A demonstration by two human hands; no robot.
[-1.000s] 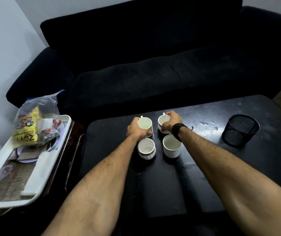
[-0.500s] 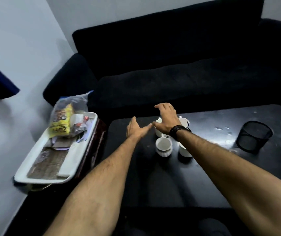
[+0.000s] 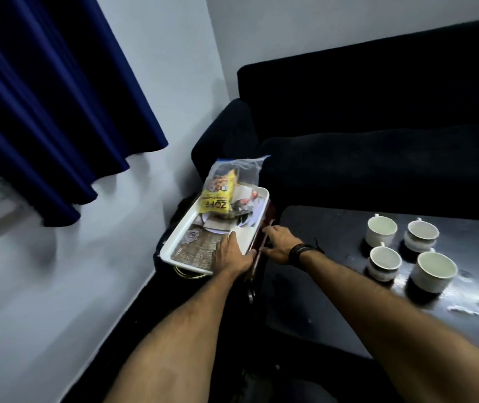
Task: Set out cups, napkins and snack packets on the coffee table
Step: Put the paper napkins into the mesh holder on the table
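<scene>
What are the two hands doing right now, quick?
Left hand: open, resting on the tray rim, holding nothing.
Right hand: open, fingers spread beside the tray, holding nothing.

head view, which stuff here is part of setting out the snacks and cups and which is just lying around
Part of the job:
four white cups on the coffee table
bag of snack packets
white tray
left hand
right hand

Just lying about:
black sofa
blue curtain
</scene>
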